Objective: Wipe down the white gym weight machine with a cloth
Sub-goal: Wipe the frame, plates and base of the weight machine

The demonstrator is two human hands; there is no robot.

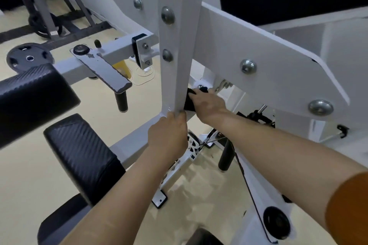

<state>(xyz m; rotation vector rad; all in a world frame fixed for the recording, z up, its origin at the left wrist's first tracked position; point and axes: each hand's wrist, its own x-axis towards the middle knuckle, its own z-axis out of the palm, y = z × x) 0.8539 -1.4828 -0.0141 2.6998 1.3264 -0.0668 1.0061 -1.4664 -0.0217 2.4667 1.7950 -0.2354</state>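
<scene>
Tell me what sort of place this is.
Likely a gym: a white weight machine, black padded cushions and a weight plate on the floor. The right hand holds a dark cloth.

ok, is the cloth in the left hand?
No, the black cloth is under the right hand against the white post, while the left hand grips only the foot of the post.

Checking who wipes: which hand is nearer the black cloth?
Right: the right hand holds the black cloth behind the white post; left hand grips the post's base beside it.
</scene>
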